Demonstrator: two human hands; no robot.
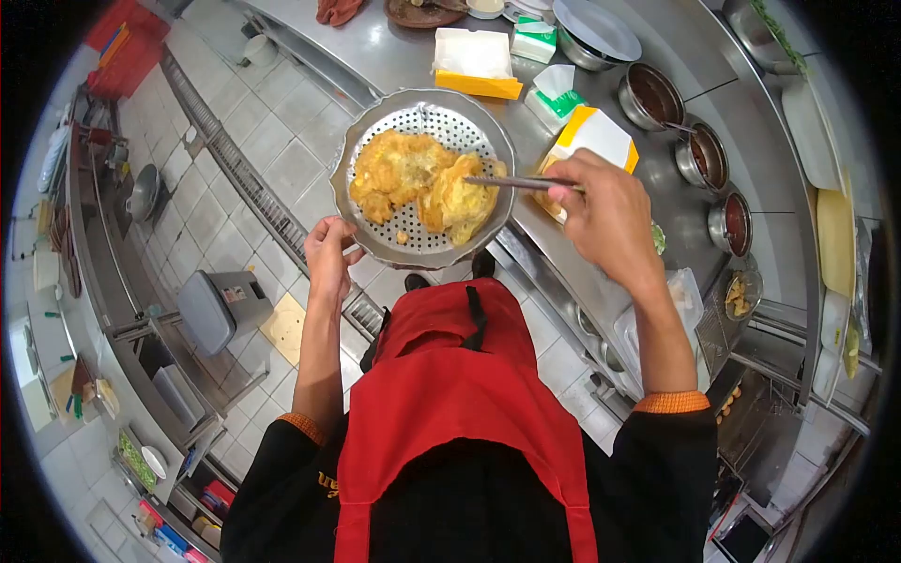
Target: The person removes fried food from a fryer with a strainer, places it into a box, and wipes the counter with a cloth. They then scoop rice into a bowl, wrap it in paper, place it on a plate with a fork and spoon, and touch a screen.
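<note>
Grey metal forms the perforated bowl [432, 119], which is positioned in front of the person, beside the edge of the steel counter [394, 52] and above the tiled floor [302, 108]. The left hand [328, 251] grasps the bowl at the near left part of its rim, with the thumb and fingers closed on the edge.

Two golden fried pieces lie inside the bowl. The left piece [394, 174] is broad and irregular; the right piece [460, 199] is folded and adjoins it. A small crumb [402, 237] rests on the perforated base, apart from both.

The right hand [605, 202] is clenched around a slim dark utensil [521, 181]. The utensil extends across the right side of the rim, and its tip meets the upper part of the right piece. It is probably a pair of chopsticks, but the fist covers its rear end.

On the counter, an open carton [474, 58] stands beyond the bowl. A second carton [591, 136] stands behind the right hand, near a tissue pack [556, 97]. Three steel sauce bowls [702, 157] form a row farther right.
</note>
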